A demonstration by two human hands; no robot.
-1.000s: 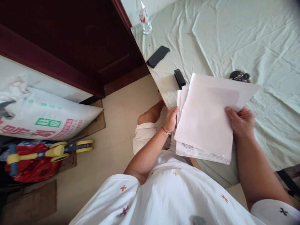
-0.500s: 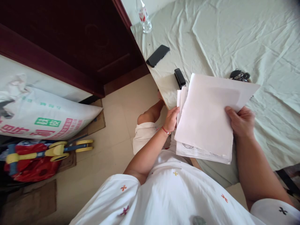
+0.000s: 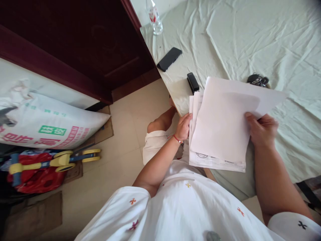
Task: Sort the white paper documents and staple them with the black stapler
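My left hand (image 3: 183, 127), with a red string bracelet at its wrist, grips the left edge of a stack of papers (image 3: 218, 162). Printed text and a round stamp show along the stack's lower edge. Over the stack lies a blank white sheet (image 3: 223, 117), turned at an angle to it. My right hand (image 3: 262, 129) pinches this sheet at its right side, thumb on top; the other fingers are partly hidden beneath. A black stapler (image 3: 193, 83) lies on the cloth just beyond the stack's upper left corner. Part of a bunch of keys (image 3: 258, 80) shows past the sheet's far edge.
A wrinkled pale green cloth (image 3: 240, 40) covers the table. On it are a black phone case (image 3: 169, 59) and a clear plastic bottle (image 3: 155, 20). To the left, a white printed sack (image 3: 55, 117) and a yellow and blue toy tricycle (image 3: 60, 162) stand on the floor.
My right hand has moved a little to the right, sliding the blank sheet with it. More of the printed papers shows at the left and below. My left hand stays put.
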